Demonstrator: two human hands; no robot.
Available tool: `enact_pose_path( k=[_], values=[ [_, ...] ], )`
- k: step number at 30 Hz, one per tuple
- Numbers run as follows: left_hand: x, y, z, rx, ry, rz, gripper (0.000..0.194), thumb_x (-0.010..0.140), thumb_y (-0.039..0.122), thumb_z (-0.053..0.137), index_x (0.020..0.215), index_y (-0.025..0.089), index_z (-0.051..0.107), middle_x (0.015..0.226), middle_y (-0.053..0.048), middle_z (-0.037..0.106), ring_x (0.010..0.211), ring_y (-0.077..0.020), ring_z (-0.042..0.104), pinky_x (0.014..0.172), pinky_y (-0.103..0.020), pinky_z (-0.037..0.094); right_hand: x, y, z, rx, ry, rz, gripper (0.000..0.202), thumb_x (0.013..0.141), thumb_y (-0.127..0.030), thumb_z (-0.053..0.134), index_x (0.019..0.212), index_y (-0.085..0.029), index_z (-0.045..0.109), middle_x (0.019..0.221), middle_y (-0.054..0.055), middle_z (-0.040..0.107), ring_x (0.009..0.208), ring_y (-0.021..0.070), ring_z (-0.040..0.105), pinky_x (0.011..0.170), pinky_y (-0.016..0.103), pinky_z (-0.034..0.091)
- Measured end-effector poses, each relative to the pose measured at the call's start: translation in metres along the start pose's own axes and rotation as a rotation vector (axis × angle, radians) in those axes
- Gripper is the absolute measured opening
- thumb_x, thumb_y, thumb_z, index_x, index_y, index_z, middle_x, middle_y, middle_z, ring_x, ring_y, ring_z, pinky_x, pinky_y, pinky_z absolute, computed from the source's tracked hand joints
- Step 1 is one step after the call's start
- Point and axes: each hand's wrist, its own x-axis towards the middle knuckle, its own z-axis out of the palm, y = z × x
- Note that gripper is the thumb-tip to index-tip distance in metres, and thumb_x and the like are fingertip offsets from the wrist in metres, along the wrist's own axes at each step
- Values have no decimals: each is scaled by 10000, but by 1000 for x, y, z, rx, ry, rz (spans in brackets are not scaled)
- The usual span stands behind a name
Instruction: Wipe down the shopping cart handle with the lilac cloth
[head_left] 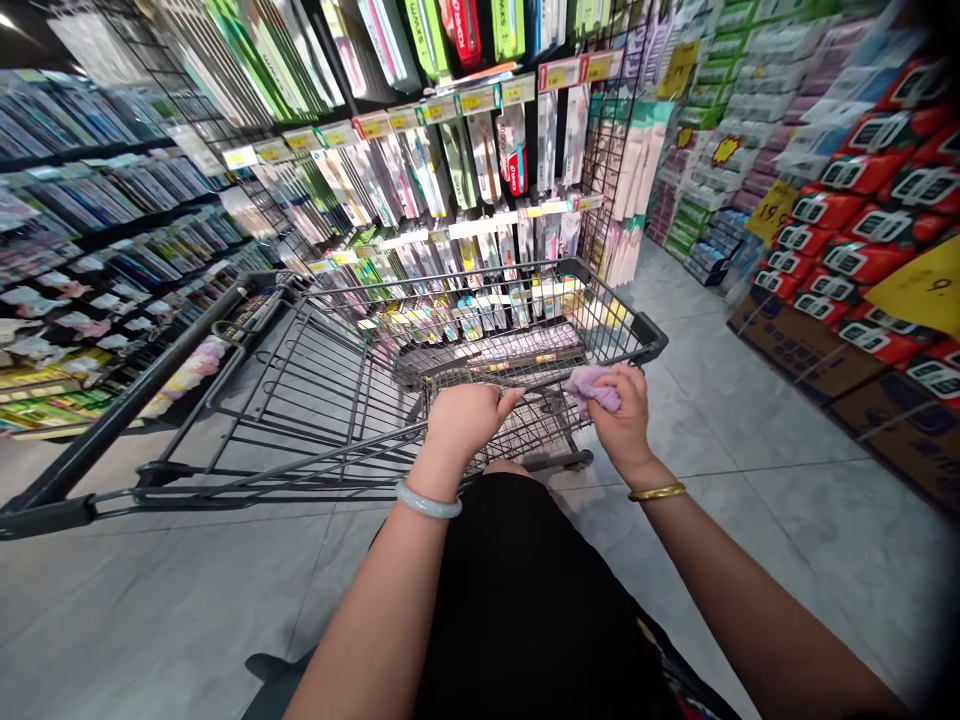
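Bunched lilac cloth (595, 388) at grey wire shopping cart's (649, 336) side rail
Right hand (626, 410) closed on it; left hand (463, 418), farther off, curled over the rail.

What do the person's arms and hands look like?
Both hands are bare, with no gloves. The left hand has a pale, shiny bangle round its wrist. The right hand has a gold-coloured bangle. Both forearms are sleeveless.

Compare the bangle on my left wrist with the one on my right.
The left bangle is pale blue-grey; the right bangle is gold-coloured. The left bangle looks thicker, the right bangle slimmer. Both are plain-looking rounded bands, worn one to an arm.
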Motion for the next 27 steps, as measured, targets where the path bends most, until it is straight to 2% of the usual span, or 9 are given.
enact_pose_path(
  k=[3, 5, 9, 12, 14, 18, 20, 24, 27],
  values=[
    [-2, 1, -1, -20, -10, -20, 834, 920, 726, 58, 848, 196, 697, 795, -120, 698, 814, -271, 661, 712, -316, 433, -27, 32, 7, -17, -100, 81, 136, 676, -176, 604, 805, -219, 610, 979, 44, 549, 1004, 230, 552, 938, 442, 470],
    [-3, 1, -1, -30, -11, -19, 822, 923, 724, 67, 873, 197, 696, 811, -121, 701, 829, -270, 662, 717, -313, 432, -31, 37, 5, -15, -88, 149, 142, 674, -174, 590, 807, -219, 611, 944, 33, 554, 967, 223, 557, 922, 440, 473],
    [-4, 1, 0, -17, 7, -13, 806, 934, 708, 71, 898, 202, 698, 806, -114, 698, 827, -267, 663, 710, -308, 430, 11, -2, -16, 21, 128, 77, 152, 715, -184, 633, 861, -220, 609, 1032, 33, 554, 1032, 211, 547, 972, 424, 446],
    [-5, 1, 1, -3, 27, -3, 799, 938, 704, 78, 892, 202, 698, 797, -110, 694, 815, -265, 664, 700, -304, 430, 41, -22, -27, 11, 151, -30, 193, 715, -162, 644, 899, -216, 627, 1088, 49, 540, 1098, 221, 529, 1007, 431, 423],
    [-5, 1, 1, 1, 40, 2, 795, 942, 697, 79, 897, 201, 699, 799, -112, 694, 817, -266, 665, 703, -305, 433, 38, -13, -26, -13, 88, -62, 190, 705, -168, 640, 889, -216, 636, 1077, 53, 535, 1080, 230, 531, 1000, 446, 426],
    [-7, 1, 2, 7, 50, -12, 785, 948, 686, 82, 929, 200, 698, 813, -117, 699, 828, -268, 669, 721, -314, 442, 1, 29, -17, -72, -71, 18, 143, 680, -196, 602, 818, -217, 631, 957, 44, 536, 979, 242, 545, 932, 465, 462],
    [-7, 1, 2, 6, 46, -15, 775, 947, 687, 90, 939, 201, 693, 824, -118, 702, 836, -265, 670, 728, -314, 444, -8, 33, -17, -79, -94, 55, 155, 677, -193, 582, 821, -218, 633, 942, 42, 544, 963, 242, 553, 918, 460, 469],
    [-9, 0, 1, 8, 59, 1, 742, 949, 687, 107, 972, 212, 676, 838, -104, 706, 838, -257, 672, 723, -310, 450, 15, -8, -18, -49, -6, -59, 222, 703, -170, 605, 912, -224, 655, 1081, 57, 548, 1071, 241, 550, 968, 434, 454],
    [-11, -1, 3, 26, 84, 0, 712, 958, 676, 126, 990, 217, 670, 837, -95, 704, 831, -251, 674, 727, -313, 463, 32, -32, -11, -56, -44, -201, 218, 719, -144, 611, 915, -227, 658, 1119, 65, 556, 1091, 247, 548, 977, 441, 454]
  ],
)
